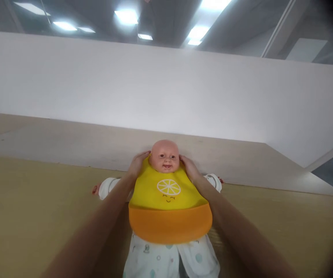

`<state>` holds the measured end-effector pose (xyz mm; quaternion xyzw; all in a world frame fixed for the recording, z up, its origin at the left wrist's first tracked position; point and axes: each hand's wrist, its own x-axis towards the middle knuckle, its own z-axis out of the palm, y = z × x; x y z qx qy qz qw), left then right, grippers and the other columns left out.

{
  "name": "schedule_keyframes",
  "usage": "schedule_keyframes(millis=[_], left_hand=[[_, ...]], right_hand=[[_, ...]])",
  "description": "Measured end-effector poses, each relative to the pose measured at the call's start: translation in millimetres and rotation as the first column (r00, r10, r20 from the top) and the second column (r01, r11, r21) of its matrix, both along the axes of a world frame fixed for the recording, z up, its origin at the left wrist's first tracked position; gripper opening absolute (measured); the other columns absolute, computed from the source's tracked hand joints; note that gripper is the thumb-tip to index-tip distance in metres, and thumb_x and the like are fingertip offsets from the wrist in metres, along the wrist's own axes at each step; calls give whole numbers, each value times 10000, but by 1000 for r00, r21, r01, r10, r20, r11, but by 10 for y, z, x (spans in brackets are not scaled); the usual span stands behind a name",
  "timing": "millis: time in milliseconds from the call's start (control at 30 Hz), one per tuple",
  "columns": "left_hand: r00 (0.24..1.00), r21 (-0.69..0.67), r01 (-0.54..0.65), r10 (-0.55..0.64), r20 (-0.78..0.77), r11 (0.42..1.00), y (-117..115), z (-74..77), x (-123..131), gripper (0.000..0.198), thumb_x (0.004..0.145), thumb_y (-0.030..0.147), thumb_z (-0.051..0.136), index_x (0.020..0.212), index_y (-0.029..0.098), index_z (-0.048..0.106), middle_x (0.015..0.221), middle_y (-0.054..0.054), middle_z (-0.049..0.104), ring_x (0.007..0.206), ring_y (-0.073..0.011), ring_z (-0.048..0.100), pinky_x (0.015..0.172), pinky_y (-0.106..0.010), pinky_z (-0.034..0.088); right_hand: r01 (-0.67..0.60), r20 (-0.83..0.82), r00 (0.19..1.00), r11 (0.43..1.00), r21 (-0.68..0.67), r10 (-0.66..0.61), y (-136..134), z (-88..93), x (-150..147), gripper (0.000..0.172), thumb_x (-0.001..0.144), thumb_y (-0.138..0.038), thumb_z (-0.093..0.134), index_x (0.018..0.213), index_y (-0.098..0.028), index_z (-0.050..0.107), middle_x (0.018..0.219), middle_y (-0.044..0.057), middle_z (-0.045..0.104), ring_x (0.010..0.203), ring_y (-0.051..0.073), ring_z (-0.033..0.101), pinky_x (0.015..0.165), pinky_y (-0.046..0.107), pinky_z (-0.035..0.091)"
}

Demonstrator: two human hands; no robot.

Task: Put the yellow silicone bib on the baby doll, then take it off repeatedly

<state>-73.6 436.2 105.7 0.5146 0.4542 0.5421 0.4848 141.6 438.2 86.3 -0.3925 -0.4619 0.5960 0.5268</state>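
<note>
At the left, the tan, smooth-looking counter (33, 216) stretches past one white doll sleeve (107, 188), spread outward beyond the person's left forearm. The left hand (138, 164) lies along the left edge of a smooth yellow bib (151, 193) printed with a white citrus slice. Its fingers reach beside the neck; whether they pinch the collar cannot be told. In the middle, the bald, plastic-looking baby doll (164, 148) lies on its back on the counter, a pose that presumably lets the bib spread flat over its chest. The bib's curved orange pocket (170, 226) spans the lower edge; its inside is hidden, so any contents cannot be told. The right hand (190, 168) mirrors the left, probably steadying both sides evenly; its fingers' grip is likewise unclear.
</note>
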Motion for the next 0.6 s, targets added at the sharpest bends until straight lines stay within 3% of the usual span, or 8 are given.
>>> schedule_keyframes(millis=[100,333,533,600], left_hand=[[993,-35,-26,30,112,999,-276,16,-3,384,651,399,643,926,142,718,1103,-99,696,1083,-284,581,937,-373,416],[974,-79,-55,71,217,995,-910,-69,15,377,606,320,652,930,143,727,1106,-98,697,1116,-281,569,940,-345,412],[982,-223,-9,50,180,975,-1600,-140,17,568,554,186,555,1111,164,667,889,-51,740,825,-242,654,717,-333,472],[984,-214,-19,56,168,977,-1806,-159,22,552,538,176,581,1081,165,681,890,-49,741,822,-237,652,710,-322,471]], right_hand=[[52,16,998,997,61,-53,-275,51,-16,277,692,-345,585,885,-173,685,1030,19,674,900,161,577,805,249,458],[53,-109,992,998,-36,-57,-1049,89,-42,291,688,-359,612,912,-185,676,1081,39,660,975,194,572,841,276,458],[55,-228,970,991,-125,-83,-1699,-27,-18,340,625,-381,679,909,-193,688,1033,30,676,998,209,581,914,310,425],[52,-224,971,990,-134,-82,-1901,-58,-1,330,629,-383,688,905,-205,693,1043,25,674,1021,210,577,930,313,415]])
